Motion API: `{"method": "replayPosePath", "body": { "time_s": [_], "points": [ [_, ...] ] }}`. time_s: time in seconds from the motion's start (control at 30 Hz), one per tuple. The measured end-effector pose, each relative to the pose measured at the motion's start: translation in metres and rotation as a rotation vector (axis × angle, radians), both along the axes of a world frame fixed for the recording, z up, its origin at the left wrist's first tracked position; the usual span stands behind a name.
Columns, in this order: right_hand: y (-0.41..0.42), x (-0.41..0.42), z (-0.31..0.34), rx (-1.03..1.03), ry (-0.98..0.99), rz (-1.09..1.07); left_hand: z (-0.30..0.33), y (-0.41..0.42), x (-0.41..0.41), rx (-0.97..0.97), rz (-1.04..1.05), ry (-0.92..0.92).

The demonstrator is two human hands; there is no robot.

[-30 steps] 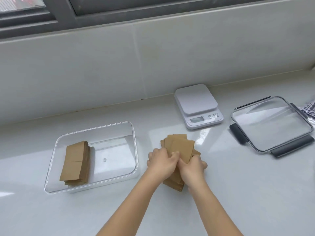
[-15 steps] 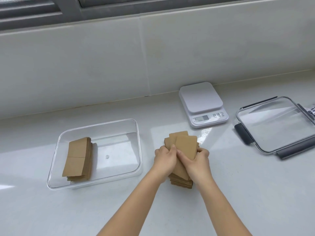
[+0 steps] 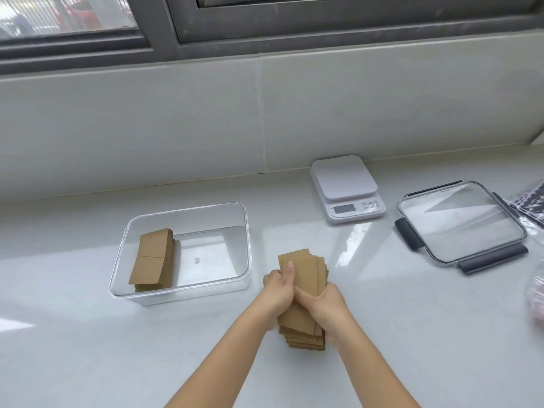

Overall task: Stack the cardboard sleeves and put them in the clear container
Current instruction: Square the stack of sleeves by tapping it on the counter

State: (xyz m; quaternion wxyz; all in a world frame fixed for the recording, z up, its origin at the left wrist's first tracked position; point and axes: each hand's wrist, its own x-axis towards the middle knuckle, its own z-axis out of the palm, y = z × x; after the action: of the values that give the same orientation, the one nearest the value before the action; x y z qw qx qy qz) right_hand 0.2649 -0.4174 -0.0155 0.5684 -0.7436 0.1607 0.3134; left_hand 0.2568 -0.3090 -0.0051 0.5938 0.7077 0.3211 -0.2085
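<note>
Just right of the clear container [image 3: 247, 245], both hands close on 1 uneven stack of cardboard sleeves [image 3: 303, 278] resting on the tabletop [image 3: 88, 348]: left hand [image 3: 278, 290] and right hand [image 3: 323, 301], each grip wrapped tight. The fanned top sleeves could slip and scatter on lifting. Inside the container lies 1 stack [image 3: 153, 260]. Farther right: 1 scale [image 3: 346, 187], 1 lid [image 3: 459, 222].
</note>
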Motion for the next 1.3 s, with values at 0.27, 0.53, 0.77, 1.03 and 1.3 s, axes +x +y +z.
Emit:
{"method": "replayPosePath", "body": {
  "time_s": [0.27, 0.53, 0.77, 1.03, 1.3],
  "points": [
    [0.009, -0.043, 0.042, 0.039, -0.101, 0.200, 0.021, 0.032, -0.058, -0.139, -0.035, -0.131],
    [0.079, -0.092, 0.078, -0.373, -0.500, 0.622, 0.065, 0.129, -0.150, 0.293, -0.004, -0.439],
    [0.150, -0.131, 0.056, -0.720, -0.888, 1.075, 0.053, 0.157, -0.197, 1.161, -0.549, -0.470],
    [0.170, -0.146, 0.018, -0.886, -0.928, 1.198, 0.005, 0.166, -0.211, 1.277, -0.673, -0.246],
    [0.159, -0.129, 0.020, -0.860, -1.005, 1.031, 0.013, 0.172, -0.192, 1.233, -0.787, -0.255]
  ]
}}
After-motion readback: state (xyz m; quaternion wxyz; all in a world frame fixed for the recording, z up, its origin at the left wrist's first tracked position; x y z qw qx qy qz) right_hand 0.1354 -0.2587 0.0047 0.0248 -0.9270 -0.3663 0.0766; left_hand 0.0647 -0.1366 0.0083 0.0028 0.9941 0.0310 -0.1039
